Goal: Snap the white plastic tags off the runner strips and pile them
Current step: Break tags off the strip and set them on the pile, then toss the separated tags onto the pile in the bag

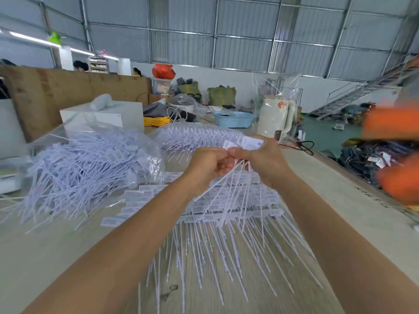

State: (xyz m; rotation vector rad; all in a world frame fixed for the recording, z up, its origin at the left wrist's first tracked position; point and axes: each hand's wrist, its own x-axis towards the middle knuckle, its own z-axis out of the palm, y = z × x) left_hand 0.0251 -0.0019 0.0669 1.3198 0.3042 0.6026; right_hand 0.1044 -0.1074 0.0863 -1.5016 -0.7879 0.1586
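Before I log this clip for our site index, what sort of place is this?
Most likely a factory or warehouse workshop: a corrugated metal roof on steel framing, a long worktable heaped with white plastic tags, and a metal staircase beside piled goods.

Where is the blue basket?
In the head view the blue basket sits far back on the table, right of centre, just left of the white kettle and beyond both hands.
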